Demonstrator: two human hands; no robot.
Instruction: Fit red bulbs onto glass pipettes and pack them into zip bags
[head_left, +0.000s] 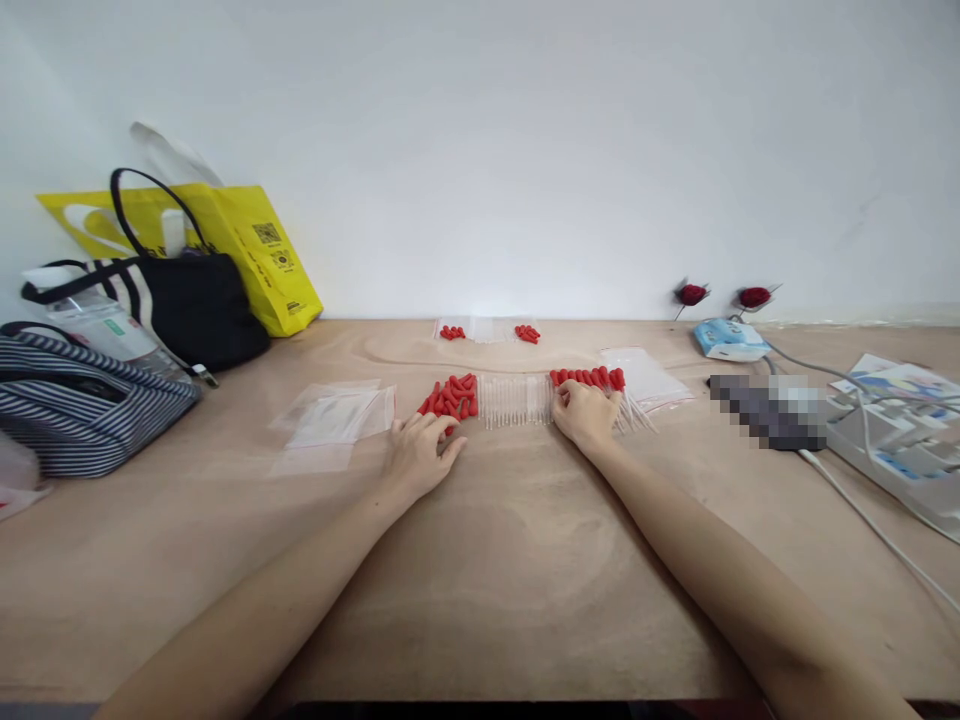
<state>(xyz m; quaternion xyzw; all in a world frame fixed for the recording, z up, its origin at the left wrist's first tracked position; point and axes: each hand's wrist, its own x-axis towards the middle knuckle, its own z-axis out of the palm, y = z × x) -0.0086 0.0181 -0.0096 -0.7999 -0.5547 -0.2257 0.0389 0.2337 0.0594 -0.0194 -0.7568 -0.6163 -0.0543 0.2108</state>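
Both hands rest over a wooden table (pixel 480 580), forearms reaching in from the near edge. The left hand (pixel 421 455) lies at the near side of a loose pile of red pieces (pixel 454 393); its thumb stands apart from the fingers, which overlap the pile's near edge. Whether they press on any piece cannot be determined. The right hand (pixel 589 415) is at the right end of a row of clear slender pieces (pixel 514 402), its thumb and forefinger bent close to each other; whether they are clamped on a piece cannot be told. The row lies side by side between the two hands, just beside the red pile. Beyond the right hand is a line of red tops (pixel 589 377), with thin white stems (pixel 639 414) fanning out below it on the right.

Flat clear bags (pixel 330 420) lie left of the red pile, overlapping one another. Another clear bag (pixel 651 375) lies to the right of the line of red tops. Near the wall, a filled bag (pixel 487 328) shows red pieces at both sides.
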